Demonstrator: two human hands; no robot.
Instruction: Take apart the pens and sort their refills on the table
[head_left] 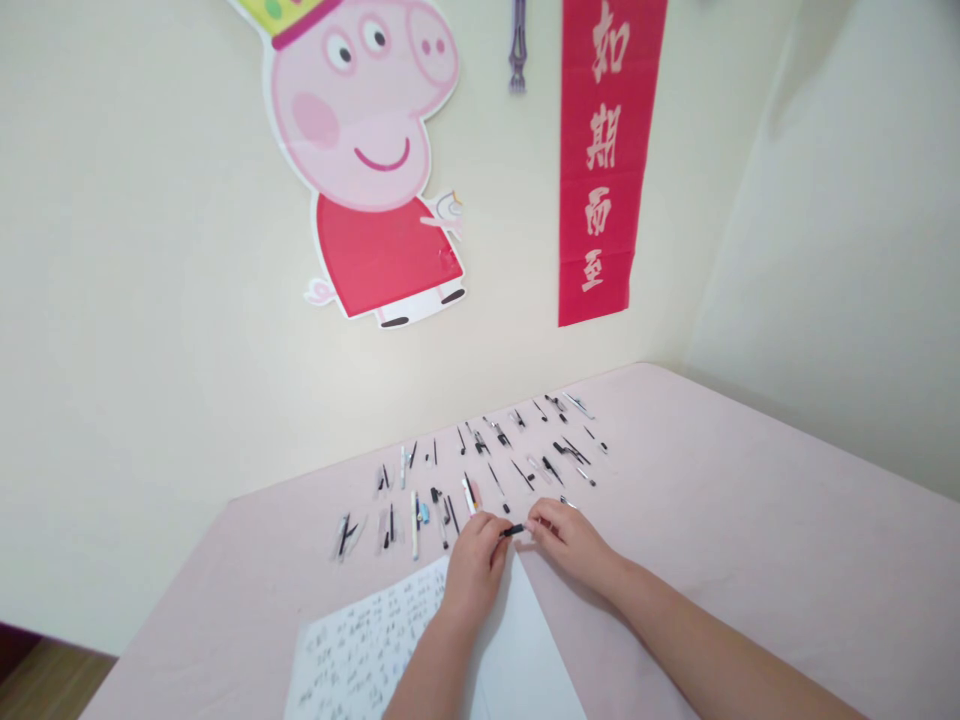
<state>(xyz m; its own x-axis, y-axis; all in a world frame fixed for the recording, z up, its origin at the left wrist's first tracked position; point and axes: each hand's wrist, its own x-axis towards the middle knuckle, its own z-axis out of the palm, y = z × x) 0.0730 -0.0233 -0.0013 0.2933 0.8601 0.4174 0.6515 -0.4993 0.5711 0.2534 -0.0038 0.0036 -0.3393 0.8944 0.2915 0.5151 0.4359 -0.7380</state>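
Observation:
A slim black pen (513, 530) spans the gap between my two hands, above the top of a sheet of paper (517, 640). My left hand (477, 552) is closed, pinching the pen's left end. At its other end, the fingertips of my right hand (570, 535) are pressed together on it. Whether the pen is whole or only a part is too small to tell. Just beyond my hands lie a pen refill with a dark tip (499, 487) and a white and black pen piece (470, 492).
Rows of taken-apart pens, refills and caps (550, 468) lie along the far side of the pink-covered table (750, 560). Handwriting fills the paper's left part (352, 650). Behind the table, the wall carries a cartoon pig sticker (382, 250) and a red banner (600, 180).

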